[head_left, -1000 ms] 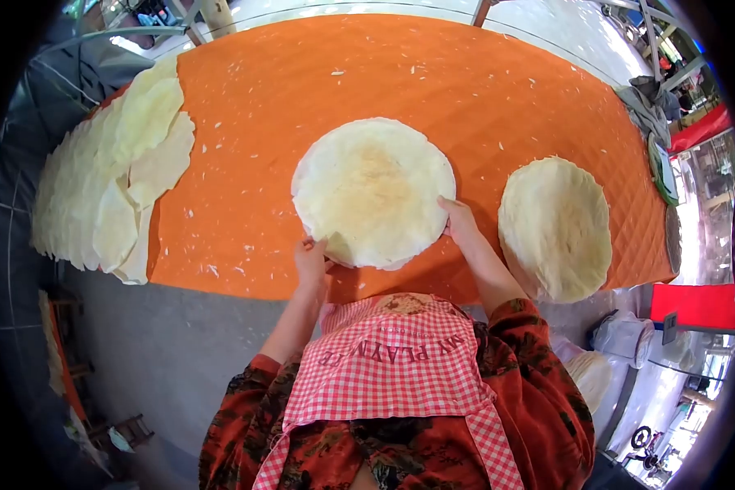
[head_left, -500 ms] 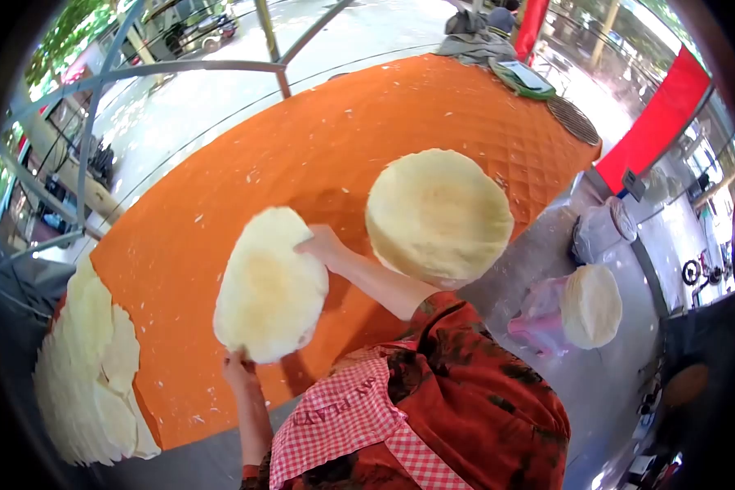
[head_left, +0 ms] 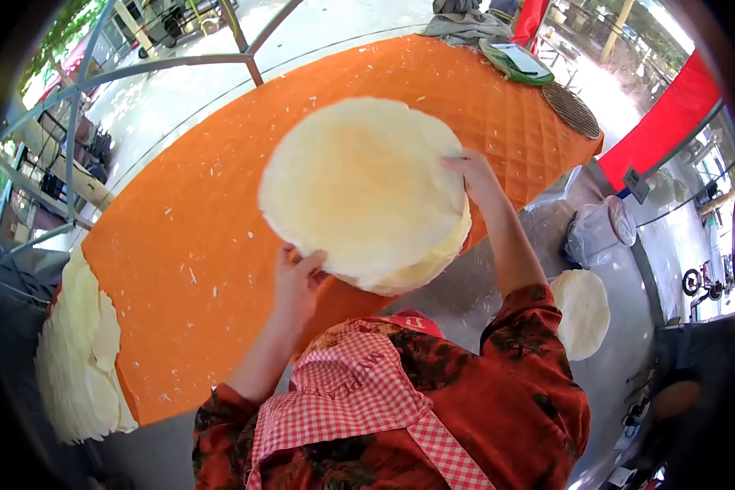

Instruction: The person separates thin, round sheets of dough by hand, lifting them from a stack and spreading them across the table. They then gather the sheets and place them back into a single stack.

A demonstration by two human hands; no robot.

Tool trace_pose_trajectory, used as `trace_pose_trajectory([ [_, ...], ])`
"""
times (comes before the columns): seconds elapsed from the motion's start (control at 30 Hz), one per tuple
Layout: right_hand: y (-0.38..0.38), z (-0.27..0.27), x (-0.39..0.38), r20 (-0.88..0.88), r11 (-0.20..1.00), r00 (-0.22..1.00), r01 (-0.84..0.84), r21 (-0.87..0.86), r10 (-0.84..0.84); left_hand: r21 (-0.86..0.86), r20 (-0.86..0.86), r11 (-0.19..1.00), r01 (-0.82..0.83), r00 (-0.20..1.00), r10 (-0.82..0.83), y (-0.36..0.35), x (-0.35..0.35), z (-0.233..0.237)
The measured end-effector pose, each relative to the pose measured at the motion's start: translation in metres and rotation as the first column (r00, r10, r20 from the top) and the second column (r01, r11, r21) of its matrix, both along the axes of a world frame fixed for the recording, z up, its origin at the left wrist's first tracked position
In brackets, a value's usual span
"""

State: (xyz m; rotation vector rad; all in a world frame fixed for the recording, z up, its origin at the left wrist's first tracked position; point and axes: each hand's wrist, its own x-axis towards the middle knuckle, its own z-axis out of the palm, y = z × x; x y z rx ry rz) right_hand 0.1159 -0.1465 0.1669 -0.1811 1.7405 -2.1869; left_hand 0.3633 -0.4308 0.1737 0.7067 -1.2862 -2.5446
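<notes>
A large, thin, round sheet of pale flatbread [head_left: 359, 184], faintly browned in the middle, is held out in front of me by its edges. My left hand [head_left: 296, 284] pinches its lower left edge between thumb and fingers. At the right edge, the fingers of my right hand [head_left: 475, 174] close on the rim. Directly beneath lies the round stack of flatbreads [head_left: 437, 265], mostly hidden by the sheet, with only its lower right side showing.
An orange quilted cloth [head_left: 196, 245] with white flakes covers the table. Overlapping flatbreads [head_left: 82, 359] lie along its left end. Another round stack [head_left: 581, 314] stands low at the right, near a clear plastic bag [head_left: 600, 233]. A round grate [head_left: 572, 110] and grey cloth [head_left: 465, 26] sit at the far end.
Both hands have carried the flatbread right, from the open orange cloth to over the stack. It was tilted and narrow in view; now it faces me nearly flat.
</notes>
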Motion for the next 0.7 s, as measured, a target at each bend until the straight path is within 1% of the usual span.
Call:
trace_pose_trajectory([
  [0.03, 0.011, -0.026, -0.009, 0.028, 0.998, 1.000, 0.011, 0.056, -0.013, -0.020, 0.074, 0.999, 0.047, 0.996, -0.046, 0.007, -0.007, -0.026],
  [0.07, 0.017, -0.043, -0.011, 0.065, 0.964, 0.997, 0.031, 0.264, -0.050, -0.035, 0.146, 0.995, 0.095, 0.985, -0.089, 0.012, -0.015, -0.058],
  [0.1, 0.023, -0.058, -0.011, 0.089, 0.887, 0.992, 0.038, 0.460, -0.089, -0.047, 0.216, 0.989, 0.142, 0.968, -0.129, 0.018, -0.020, -0.076],
  [0.13, 0.027, -0.071, -0.015, 0.099, 0.772, 0.987, 0.038, 0.635, -0.130, -0.063, 0.251, 0.990, 0.127, 0.962, -0.107, 0.025, -0.021, -0.083],
  [0.2, 0.029, -0.088, -0.026, 0.069, 0.854, 0.989, 0.079, 0.514, -0.133, -0.095, 0.319, 0.990, 0.105, 0.945, -0.069, 0.039, -0.024, -0.084],
  [0.23, 0.031, -0.094, -0.027, 0.061, 0.888, 0.989, 0.097, 0.450, -0.138, -0.139, 0.296, 0.986, 0.092, 0.954, -0.047, 0.041, -0.023, -0.079],
  [0.27, 0.036, -0.098, -0.030, 0.042, 0.899, 0.991, 0.099, 0.426, -0.129, -0.134, 0.306, 0.987, 0.084, 0.951, -0.039, 0.043, -0.021, -0.073],
  [0.33, 0.035, -0.071, -0.032, -0.010, 0.921, 0.993, 0.110, 0.372, -0.115, -0.127, 0.311, 0.990, 0.065, 0.950, -0.023, 0.048, -0.024, -0.047],
  [0.43, 0.046, -0.073, -0.046, -0.039, 0.956, 0.992, 0.126, 0.266, -0.119, -0.104, 0.344, 0.986, 0.133, 0.935, -0.090, 0.056, -0.019, -0.040],
  [0.53, 0.054, -0.120, -0.060, -0.243, 0.817, 0.970, 0.123, 0.563, 0.022, -0.178, 0.442, 0.983, 0.037, 0.896, 0.046, 0.053, -0.010, -0.074],
  [0.57, 0.053, -0.118, -0.061, -0.341, 0.693, 0.939, 0.223, 0.685, 0.035, -0.444, 0.532, 0.891, 0.091, 0.827, 0.181, 0.056, -0.014, -0.061],
  [0.6, 0.052, -0.116, -0.059, -0.434, 0.545, 0.899, 0.332, 0.770, 0.066, -0.774, 0.321, 0.627, 0.086, 0.907, 0.273, 0.049, -0.018, -0.060],
  [0.63, 0.046, -0.107, -0.050, -0.512, 0.380, 0.851, 0.437, 0.815, 0.119, -0.966, 0.099, 0.259, 0.025, 0.956, 0.277, 0.042, -0.018, -0.063],
  [0.67, 0.040, -0.099, -0.040, -0.590, 0.335, 0.789, 0.516, 0.788, 0.171, -0.987, -0.092, -0.146, -0.063, 0.975, 0.200, 0.037, -0.014, -0.066],
  [0.7, 0.029, -0.075, -0.024, -0.658, 0.298, 0.717, 0.592, 0.749, 0.230, -0.997, 0.000, -0.073, 0.007, 0.995, 0.095, 0.033, -0.018, -0.058],
])
